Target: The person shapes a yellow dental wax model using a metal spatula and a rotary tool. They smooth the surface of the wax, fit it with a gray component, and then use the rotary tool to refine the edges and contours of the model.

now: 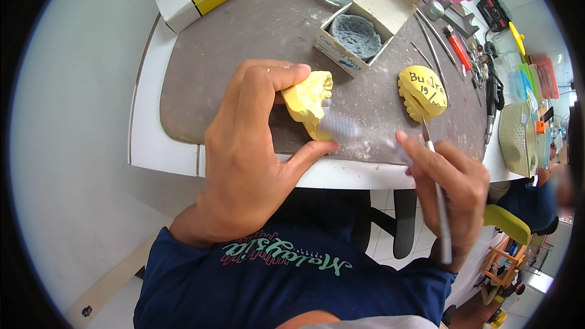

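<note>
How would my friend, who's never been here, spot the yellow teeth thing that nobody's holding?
Find the brown worktop with the white edge, then look at its right part, just above the right hand in the picture. There lies a yellow dental cast, its teeth toward the lower left. Unlike the other cast, gripped in the left hand, it shows black handwriting on top.

Left hand (247,122) cupped, right hand (451,180) apparently pinched
</note>
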`<state>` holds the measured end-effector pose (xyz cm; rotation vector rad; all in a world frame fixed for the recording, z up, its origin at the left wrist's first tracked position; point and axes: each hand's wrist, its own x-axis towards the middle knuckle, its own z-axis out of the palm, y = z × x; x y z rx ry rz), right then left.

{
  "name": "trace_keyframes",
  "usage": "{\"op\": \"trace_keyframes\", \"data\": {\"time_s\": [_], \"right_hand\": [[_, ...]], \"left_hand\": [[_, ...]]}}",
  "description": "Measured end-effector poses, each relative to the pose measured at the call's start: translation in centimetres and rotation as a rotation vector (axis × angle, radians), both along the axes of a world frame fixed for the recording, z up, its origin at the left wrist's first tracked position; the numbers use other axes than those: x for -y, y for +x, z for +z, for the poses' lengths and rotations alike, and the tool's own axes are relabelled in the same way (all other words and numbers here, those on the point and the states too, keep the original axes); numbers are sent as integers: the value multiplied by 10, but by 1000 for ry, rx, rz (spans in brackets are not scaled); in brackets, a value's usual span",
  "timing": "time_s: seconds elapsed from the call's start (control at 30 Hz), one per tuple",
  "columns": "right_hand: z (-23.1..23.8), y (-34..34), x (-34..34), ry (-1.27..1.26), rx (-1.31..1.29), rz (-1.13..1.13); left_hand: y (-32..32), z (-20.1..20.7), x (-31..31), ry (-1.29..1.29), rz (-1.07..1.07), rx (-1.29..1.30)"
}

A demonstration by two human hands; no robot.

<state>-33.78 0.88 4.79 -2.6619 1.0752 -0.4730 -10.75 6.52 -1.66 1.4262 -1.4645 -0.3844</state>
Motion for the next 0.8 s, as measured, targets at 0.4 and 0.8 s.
{"op": "trace_keyframes", "data": {"time_s": [0.4, 0.8], "right_hand": [[25, -14, 8, 37, 26, 71], [-13, -3, 22, -180, 212, 18]], "left_hand": [[-1, 2, 0, 22, 0, 15], [0, 1, -4, 37, 30, -16]]}}
